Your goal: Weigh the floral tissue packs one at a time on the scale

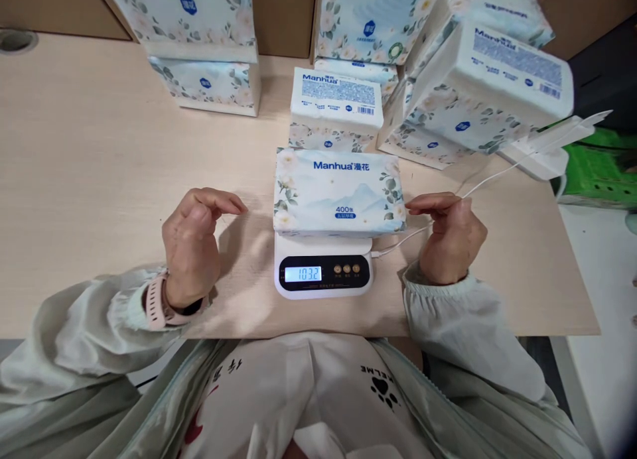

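Observation:
A floral pack of tissues (338,192) marked "Manhua" lies flat on a white digital kitchen scale (323,247). The scale's lit display reads about 103.2. My left hand (194,237) is held over the table to the left of the pack, apart from it, fingers extended toward it and nothing in them. Close to the pack's right end is my right hand (450,237), its fingertips at or almost at the wrapper; whether they touch I cannot tell. Its fingers are stretched out and hold nothing.
Behind the scale stands another tissue pack (336,107). More packs are stacked at the back left (204,84) and back right (478,101). A white cable (408,237) runs from the scale toward a white power strip (542,147). A green object (600,167) sits beyond the table's right edge.

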`<state>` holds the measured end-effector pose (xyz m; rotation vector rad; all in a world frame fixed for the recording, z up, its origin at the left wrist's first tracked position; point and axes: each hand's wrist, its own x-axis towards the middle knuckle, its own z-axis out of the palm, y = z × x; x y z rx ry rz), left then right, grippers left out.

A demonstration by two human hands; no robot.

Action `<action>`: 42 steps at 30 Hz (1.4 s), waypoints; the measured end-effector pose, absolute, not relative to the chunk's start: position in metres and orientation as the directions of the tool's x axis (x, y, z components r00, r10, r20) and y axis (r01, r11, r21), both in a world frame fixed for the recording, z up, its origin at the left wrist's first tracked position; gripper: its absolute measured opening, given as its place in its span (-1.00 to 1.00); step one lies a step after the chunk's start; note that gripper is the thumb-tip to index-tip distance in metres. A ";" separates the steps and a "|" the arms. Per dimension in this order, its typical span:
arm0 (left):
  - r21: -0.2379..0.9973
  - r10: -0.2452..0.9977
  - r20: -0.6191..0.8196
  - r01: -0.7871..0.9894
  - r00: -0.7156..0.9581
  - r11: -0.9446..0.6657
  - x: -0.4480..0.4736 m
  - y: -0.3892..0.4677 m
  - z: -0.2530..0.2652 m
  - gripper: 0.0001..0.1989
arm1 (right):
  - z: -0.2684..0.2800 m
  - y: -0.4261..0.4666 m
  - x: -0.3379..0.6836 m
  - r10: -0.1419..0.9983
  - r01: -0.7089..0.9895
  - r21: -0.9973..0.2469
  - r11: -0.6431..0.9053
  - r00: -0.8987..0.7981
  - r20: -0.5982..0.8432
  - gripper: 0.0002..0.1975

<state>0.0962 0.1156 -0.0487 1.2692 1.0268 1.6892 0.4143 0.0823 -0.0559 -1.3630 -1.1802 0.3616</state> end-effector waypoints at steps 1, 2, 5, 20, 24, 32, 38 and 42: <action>0.922 0.915 0.347 -0.106 -0.207 -0.373 0.096 0.115 -0.049 -0.65 | -0.055 0.082 0.414 0.791 0.423 -0.871 0.249 0.430 0.435 -0.45; 0.922 0.915 0.347 -0.103 -0.208 -0.373 0.096 0.115 -0.049 -0.64 | -0.054 0.082 0.414 0.791 0.439 -0.866 0.240 0.428 0.437 -0.45; 0.923 0.917 0.349 -0.097 -0.195 -0.373 0.096 0.115 -0.049 -0.64 | -0.053 0.081 0.413 0.792 0.483 -0.849 0.214 0.422 0.440 -0.42; 0.913 0.922 0.378 0.131 0.085 -0.387 0.081 0.109 -0.059 -0.67 | -0.053 0.077 0.424 0.886 0.482 -0.806 0.344 0.118 0.449 -0.54; 0.838 0.839 0.470 0.160 0.273 -0.521 0.079 0.106 -0.062 -0.61 | -0.053 0.074 0.419 0.861 0.544 -0.686 0.483 -0.151 0.486 -0.60; 0.591 0.611 0.762 0.152 0.215 -0.792 0.106 0.170 -0.033 -0.56 | -0.023 0.124 0.392 0.654 0.723 -0.497 0.480 0.083 0.752 -0.61; 0.681 0.709 0.702 0.230 0.063 -0.695 0.135 0.287 -0.046 -0.50 | -0.032 0.216 0.393 0.634 0.793 -0.461 0.397 0.126 0.763 -0.51; 0.750 0.784 0.620 0.307 -0.017 -0.587 0.158 0.310 -0.067 -0.33 | -0.052 0.243 0.398 0.765 0.784 -0.539 0.307 0.133 0.630 -0.52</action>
